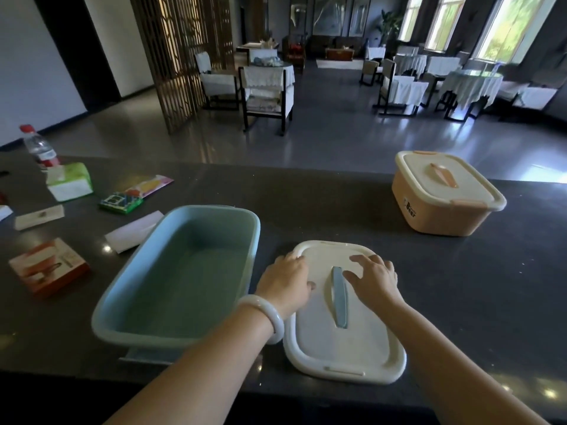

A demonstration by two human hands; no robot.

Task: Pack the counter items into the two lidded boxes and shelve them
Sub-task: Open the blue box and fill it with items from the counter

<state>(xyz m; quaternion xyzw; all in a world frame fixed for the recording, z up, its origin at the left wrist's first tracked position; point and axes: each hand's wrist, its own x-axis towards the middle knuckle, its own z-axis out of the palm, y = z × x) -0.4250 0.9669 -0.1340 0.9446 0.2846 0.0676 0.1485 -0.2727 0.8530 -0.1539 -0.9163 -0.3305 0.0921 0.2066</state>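
1. Both forearms reach in from the near edge; a pale bangle [270,317] sits on the left wrist.
2. Left hand [287,283] rests on the lid's [352,348] left far corner, fingers loosely curved over the rim, gripping nothing that I can see.
3. Right hand [372,279] lies just right of the lid handle [340,297], fingers spread & flat on top, holding nothing.
4. Lid lies flat on the counter [460,286], off its box.
5. Blue box [184,271] sits just left of the left hand, open, nothing inside.
6. Orange box [441,194] is well beyond the right hand, lid on.
7. Items to pack lie further left of the blue box: red carton [49,266], white slips [135,230], green pack [121,203], tissues [69,180], bottle [40,148].
8. Handling, prob.: lid is stiff light plastic, smooth; pinch the centre handle or take both long edges. Boxes look rigid; lift w/ two hands under the rim.
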